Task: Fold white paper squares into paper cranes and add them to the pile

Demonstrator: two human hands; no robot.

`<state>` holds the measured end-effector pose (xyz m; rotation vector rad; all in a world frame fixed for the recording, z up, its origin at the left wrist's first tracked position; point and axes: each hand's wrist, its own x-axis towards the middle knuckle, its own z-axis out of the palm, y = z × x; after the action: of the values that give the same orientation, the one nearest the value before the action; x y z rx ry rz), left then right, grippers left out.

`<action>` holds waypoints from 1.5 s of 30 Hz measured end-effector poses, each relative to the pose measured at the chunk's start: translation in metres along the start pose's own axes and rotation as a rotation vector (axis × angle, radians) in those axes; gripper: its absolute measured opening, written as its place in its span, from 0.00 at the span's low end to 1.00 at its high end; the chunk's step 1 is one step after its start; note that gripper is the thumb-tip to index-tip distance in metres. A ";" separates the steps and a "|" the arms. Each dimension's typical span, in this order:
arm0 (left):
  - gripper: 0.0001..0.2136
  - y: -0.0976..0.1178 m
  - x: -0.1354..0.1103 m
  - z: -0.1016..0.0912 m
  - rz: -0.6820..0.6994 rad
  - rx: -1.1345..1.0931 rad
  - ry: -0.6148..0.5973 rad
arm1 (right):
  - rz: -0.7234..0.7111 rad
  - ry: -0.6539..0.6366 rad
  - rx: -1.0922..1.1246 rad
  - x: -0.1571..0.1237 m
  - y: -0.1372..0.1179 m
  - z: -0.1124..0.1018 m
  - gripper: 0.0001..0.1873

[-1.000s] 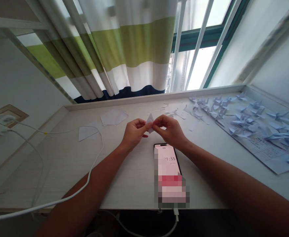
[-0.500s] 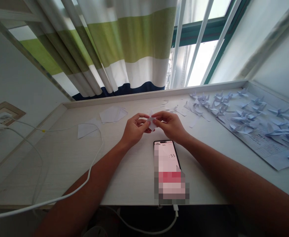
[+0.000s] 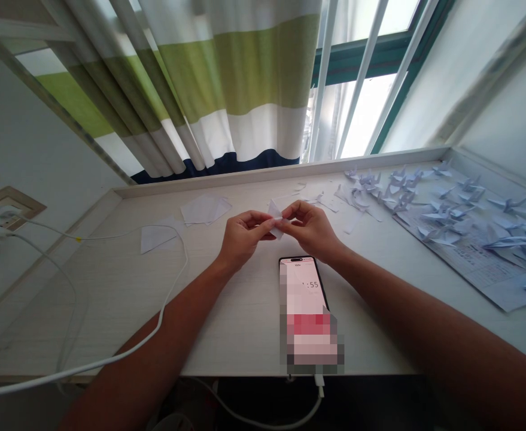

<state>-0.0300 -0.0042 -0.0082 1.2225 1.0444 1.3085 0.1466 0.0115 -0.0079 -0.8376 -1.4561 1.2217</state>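
Note:
A small folded piece of white paper (image 3: 274,211) is pinched between my two hands above the middle of the desk, one pointed corner standing up. My left hand (image 3: 243,235) grips its left side between thumb and fingers. On the other side, my right hand (image 3: 311,227) pinches it with thumb and index finger, the thumbs close together. My fingers hide much of the paper's lower part. Just below my hands lies a phone (image 3: 305,299) with its screen lit and partly blurred out.
Many folded paper cranes (image 3: 442,227) cover a printed sheet (image 3: 482,275) at the right. Loose paper sheets (image 3: 205,209) and another sheet (image 3: 157,237) lie at the left. Paper scraps (image 3: 356,196) sit toward the back. A white cable (image 3: 173,287) crosses my left forearm.
The folded paper has turned in my fingers; its pointed corner now stands up higher. My left fingers have drawn in and lowered slightly. The phone has stayed put.

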 end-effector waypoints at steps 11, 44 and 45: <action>0.25 -0.003 0.003 -0.001 0.009 0.021 -0.038 | -0.028 0.031 0.027 0.004 0.006 -0.003 0.20; 0.14 -0.003 0.008 -0.008 -0.233 -0.090 -0.004 | -0.817 -0.362 -1.080 0.006 -0.005 -0.023 0.10; 0.14 -0.003 0.008 -0.009 -0.239 -0.091 -0.014 | -0.852 -0.413 -1.109 0.006 -0.007 -0.024 0.11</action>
<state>-0.0384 0.0044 -0.0110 1.0039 1.0732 1.1474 0.1688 0.0220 -0.0002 -0.4963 -2.5083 -0.1612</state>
